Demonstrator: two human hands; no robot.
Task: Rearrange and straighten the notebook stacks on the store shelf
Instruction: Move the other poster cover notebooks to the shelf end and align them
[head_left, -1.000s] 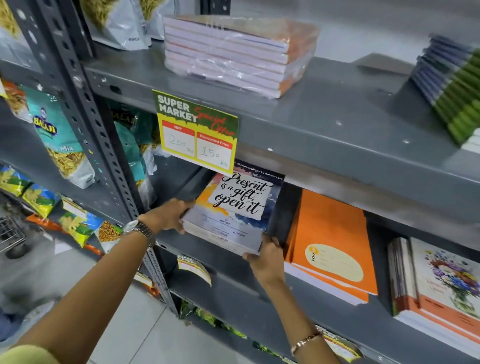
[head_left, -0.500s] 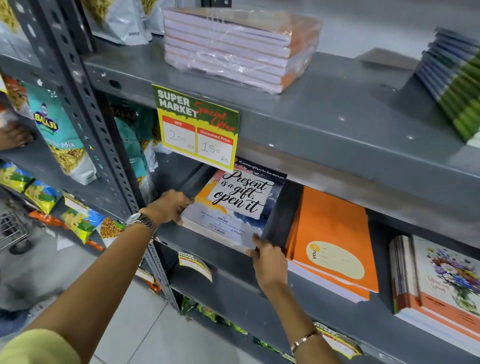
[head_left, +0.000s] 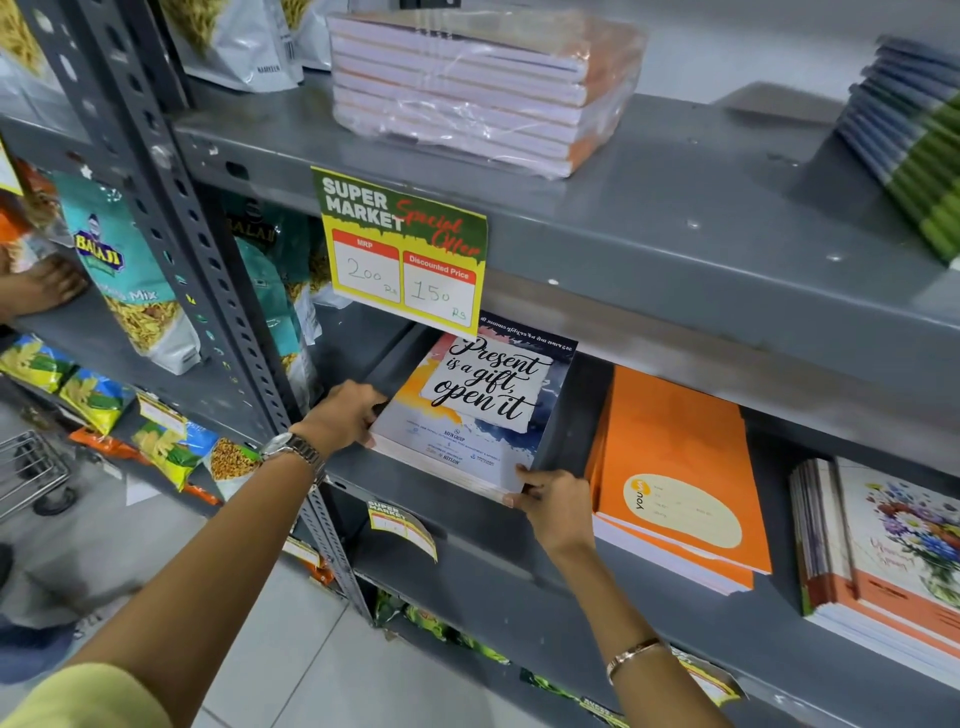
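My left hand (head_left: 344, 417) grips the left edge of the notebook stack (head_left: 470, 415), fingers curled round it. My right hand (head_left: 557, 512) pinches its near right corner. The stack lies flat on the middle shelf (head_left: 467, 527), beside the orange notebooks (head_left: 675, 452) and apart from them.

We look through one wide-angle head camera. It faces forward and down at the shelf (head_left: 701, 218), near it and slightly to its left, so the upper board's top and the floor (head_left: 291, 649) both show.
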